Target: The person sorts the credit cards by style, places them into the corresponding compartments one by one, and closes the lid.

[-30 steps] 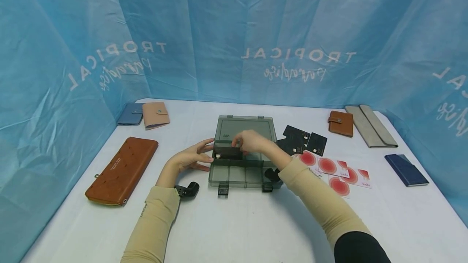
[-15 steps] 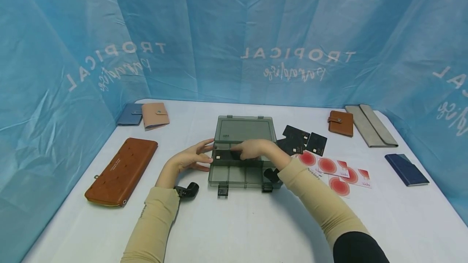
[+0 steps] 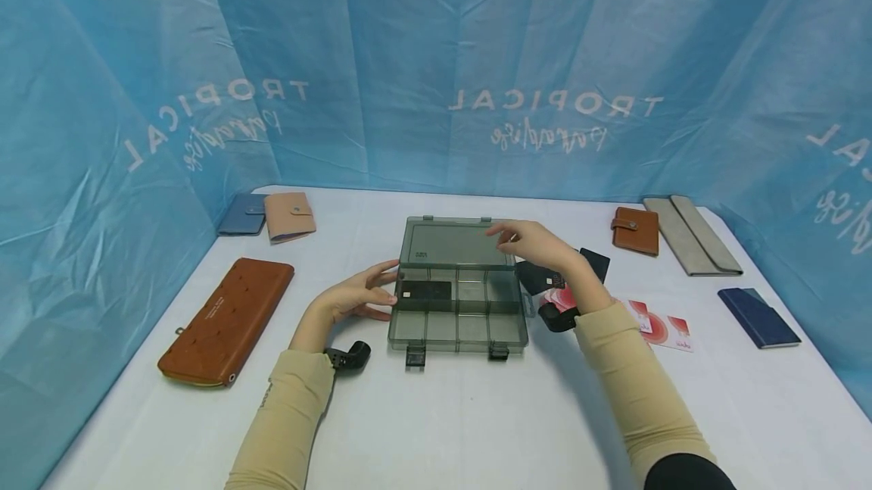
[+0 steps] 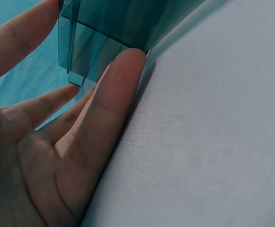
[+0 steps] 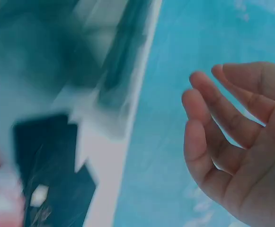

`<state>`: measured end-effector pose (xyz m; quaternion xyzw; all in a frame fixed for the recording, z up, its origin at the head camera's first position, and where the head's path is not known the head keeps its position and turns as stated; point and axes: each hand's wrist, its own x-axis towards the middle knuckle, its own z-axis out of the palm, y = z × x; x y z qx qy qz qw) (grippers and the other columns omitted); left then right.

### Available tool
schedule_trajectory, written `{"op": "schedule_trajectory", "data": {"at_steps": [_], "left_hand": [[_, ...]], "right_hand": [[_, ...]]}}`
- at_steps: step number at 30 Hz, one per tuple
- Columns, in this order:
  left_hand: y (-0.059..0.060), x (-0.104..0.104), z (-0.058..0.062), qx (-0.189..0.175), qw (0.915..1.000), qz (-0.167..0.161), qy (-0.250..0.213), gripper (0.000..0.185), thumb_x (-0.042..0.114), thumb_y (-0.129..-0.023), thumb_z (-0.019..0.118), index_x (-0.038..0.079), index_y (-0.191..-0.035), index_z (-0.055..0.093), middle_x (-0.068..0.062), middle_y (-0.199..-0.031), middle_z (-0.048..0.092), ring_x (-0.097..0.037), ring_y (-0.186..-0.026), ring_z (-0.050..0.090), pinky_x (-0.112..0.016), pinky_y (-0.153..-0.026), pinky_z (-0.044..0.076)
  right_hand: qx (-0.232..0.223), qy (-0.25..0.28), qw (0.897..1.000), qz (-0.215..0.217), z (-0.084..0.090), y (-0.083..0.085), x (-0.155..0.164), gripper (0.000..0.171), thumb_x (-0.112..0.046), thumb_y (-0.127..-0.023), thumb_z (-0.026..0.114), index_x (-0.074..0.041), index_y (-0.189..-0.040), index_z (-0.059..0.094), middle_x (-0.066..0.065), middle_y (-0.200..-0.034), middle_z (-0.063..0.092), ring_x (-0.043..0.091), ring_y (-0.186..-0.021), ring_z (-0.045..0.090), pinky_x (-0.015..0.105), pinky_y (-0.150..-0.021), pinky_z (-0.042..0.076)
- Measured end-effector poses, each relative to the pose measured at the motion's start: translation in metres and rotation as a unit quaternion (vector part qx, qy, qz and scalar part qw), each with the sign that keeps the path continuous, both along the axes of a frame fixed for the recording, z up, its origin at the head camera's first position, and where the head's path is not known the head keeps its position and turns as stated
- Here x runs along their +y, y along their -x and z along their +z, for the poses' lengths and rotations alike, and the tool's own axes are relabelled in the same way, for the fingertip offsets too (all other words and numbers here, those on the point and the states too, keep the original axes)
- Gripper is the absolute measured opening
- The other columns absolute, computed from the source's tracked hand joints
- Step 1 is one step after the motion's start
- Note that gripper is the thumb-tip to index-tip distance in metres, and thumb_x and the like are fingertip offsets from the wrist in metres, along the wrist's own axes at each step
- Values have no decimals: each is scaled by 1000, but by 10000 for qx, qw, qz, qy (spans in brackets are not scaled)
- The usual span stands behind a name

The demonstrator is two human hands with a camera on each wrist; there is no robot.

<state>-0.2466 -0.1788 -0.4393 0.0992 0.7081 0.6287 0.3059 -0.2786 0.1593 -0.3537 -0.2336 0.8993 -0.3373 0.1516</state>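
A clear grey-green compartment box (image 3: 439, 329) lies with its lid (image 3: 450, 240) folded back in the middle of the table. One black card (image 3: 429, 294) with a chip rests inside, in the left part of the back row. My left hand (image 3: 354, 294) touches the box's left side with spread fingers; the left wrist view shows its fingertips against the wall. My right hand (image 3: 534, 244) hovers over the lid's right edge, fingers loosely bent and holding nothing. Black cards (image 3: 538, 276) lie right of the box, partly hidden by the right forearm.
Red-and-white cards (image 3: 664, 329) lie right of the forearm. A long brown wallet (image 3: 228, 321), a blue wallet (image 3: 243, 214) and a beige wallet (image 3: 289, 216) lie at left. At right are a small brown wallet (image 3: 635, 230), a grey envelope pouch (image 3: 691, 236) and a navy wallet (image 3: 758, 317).
The black card has gone down flat into the box, and my right hand has let go of it and moved up and right. The left hand has stayed in place.
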Motion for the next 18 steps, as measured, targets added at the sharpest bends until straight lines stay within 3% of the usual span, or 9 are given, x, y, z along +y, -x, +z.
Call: {"op": "schedule_trajectory", "data": {"at_steps": [4, 10, 14, 18], "left_hand": [[0, 0, 0, 3, 10000, 17, -5, 86, 8, -83, 64, 19, -150, 11, -15, -154, 7, -44, -123, 41, -48, -88, 49], [-1, 0, 0, 2, 10000, 41, -6, 85, 8, -83, 63, 19, -150, 11, -15, -154, 7, -43, -123, 41, -48, -88, 49], [-1, 0, 0, 16, 10000, 47, 22, 85, 8, -84, 63, 19, -150, 11, -15, -154, 8, -43, -123, 41, -47, -88, 49], [0, 1, 0, 51, 10000, 4, 29, 84, 8, -84, 63, 19, -150, 11, -14, -154, 9, -43, -124, 40, -47, -89, 49]], "right_hand": [[189, -99, 9993, -300, -14, 9, 25, 38, -5, -93, 49, -3, -130, 50, 22, -120, 53, 35, -111, 51, 49, -90, 45], [217, -470, 9982, -288, -35, 18, 47, 46, 3, -85, 54, 5, -131, 47, 28, -129, 47, 41, -120, 42, 54, -97, 39], [141, -952, 9948, -326, -43, 19, 55, 58, 0, -80, 62, 2, -135, 43, 28, -134, 40, 44, -121, 38, 55, -94, 40], [12, -1636, 9848, -581, -45, 17, 59, 68, -7, -76, 68, -6, -138, 41, 28, -135, 35, 47, -116, 35, 61, -89, 38]]}}
